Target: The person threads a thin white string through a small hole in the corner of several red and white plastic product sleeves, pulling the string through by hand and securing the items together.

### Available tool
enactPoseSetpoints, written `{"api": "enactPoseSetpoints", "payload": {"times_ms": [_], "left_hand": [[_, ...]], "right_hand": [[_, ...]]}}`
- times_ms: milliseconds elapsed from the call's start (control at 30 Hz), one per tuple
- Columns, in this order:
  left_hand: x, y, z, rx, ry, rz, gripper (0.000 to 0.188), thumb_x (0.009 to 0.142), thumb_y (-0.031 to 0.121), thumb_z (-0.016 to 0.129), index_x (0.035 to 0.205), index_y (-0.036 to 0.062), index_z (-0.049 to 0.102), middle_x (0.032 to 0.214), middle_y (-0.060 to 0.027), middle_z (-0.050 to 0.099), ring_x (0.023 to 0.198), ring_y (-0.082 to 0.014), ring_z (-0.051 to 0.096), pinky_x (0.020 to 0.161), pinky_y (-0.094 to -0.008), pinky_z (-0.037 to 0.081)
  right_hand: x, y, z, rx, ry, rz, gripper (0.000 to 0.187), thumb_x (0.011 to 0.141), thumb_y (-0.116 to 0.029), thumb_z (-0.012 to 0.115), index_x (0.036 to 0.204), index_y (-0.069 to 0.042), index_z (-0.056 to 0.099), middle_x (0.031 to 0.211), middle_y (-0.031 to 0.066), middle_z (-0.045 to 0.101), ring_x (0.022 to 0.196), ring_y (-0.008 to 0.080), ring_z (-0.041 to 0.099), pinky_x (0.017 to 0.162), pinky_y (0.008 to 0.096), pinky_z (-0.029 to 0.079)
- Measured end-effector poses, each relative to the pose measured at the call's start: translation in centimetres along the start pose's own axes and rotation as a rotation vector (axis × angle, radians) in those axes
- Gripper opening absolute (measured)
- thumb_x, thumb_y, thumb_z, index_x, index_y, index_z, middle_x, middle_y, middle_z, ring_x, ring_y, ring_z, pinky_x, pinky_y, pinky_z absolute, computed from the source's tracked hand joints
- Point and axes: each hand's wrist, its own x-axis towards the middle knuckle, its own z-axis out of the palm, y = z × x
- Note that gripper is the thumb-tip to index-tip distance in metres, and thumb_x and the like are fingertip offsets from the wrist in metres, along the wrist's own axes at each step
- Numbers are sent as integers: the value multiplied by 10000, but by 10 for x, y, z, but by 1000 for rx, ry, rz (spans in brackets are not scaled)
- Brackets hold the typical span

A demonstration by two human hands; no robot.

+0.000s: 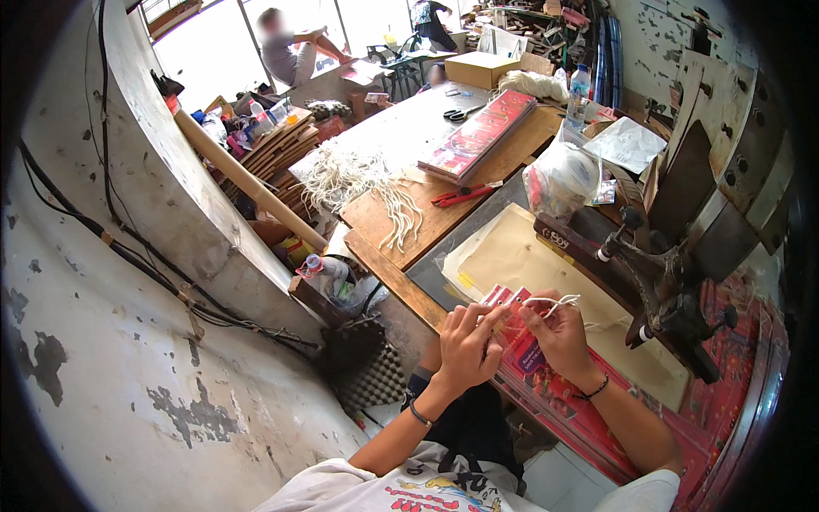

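Observation:
My left hand [467, 348] is closed, with thumb and forefinger pinched at the end of a red printed cardboard piece [522, 348] with small holes near its top edge. From the right, my right hand [559, 340] grips a short white cord [553, 300] at the same edge. The cord loops out above the fingers, its loose end pointing right. My hands nearly touch, and they hide where the cord meets the cardboard. More red printed sheets [589, 418] lie below my right forearm.
Across the bench lie a heap of white cords [354, 179], a red cutter [465, 195], a stack of red printed boards [479, 135] and black scissors [461, 113]. A metal press [665, 282] stands close on the right. A water bottle [578, 92] stands farther back. Two people sit beyond.

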Motion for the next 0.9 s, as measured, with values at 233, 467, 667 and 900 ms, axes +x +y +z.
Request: {"api": "enactPoseSetpoints", "payload": {"times_ms": [233, 467, 667, 900], "left_hand": [[2, -3, 0, 9, 6, 40, 516, 719, 160, 549, 1207, 60, 682, 1003, -120, 614, 835, -295, 534, 779, -405, 445], [4, -1, 0, -18, 11, 46, 503, 722, 165, 550, 1193, 63, 691, 1006, -120, 622, 829, -293, 538, 761, -405, 443], [-1, -6, 3, -10, 15, 18, 468, 818, 286, 528, 1194, 75, 711, 972, -163, 649, 825, -329, 571, 755, -428, 457], [0, -5, 4, -4, 35, 28, 477, 777, 248, 533, 1184, 79, 715, 959, -161, 649, 829, -326, 573, 753, -428, 456]], "right_hand": [[2, -3, 3, 25, 30, 64, 171, 968, -161, 694, 947, 8, 686, 814, 6, 673, 760, 44, 607, 646, 223, 497], [2, -6, 2, 53, -1, 101, 161, 972, -128, 659, 931, 25, 689, 820, 6, 675, 753, 46, 613, 639, 229, 496], [2, 0, 3, 10, -4, 66, 172, 964, -123, 665, 928, 45, 682, 858, 34, 687, 770, 58, 630, 661, 233, 509], [2, -4, 2, -8, -1, 29, 164, 963, -122, 665, 937, 39, 676, 862, 52, 702, 784, 78, 650, 672, 257, 524]]}}
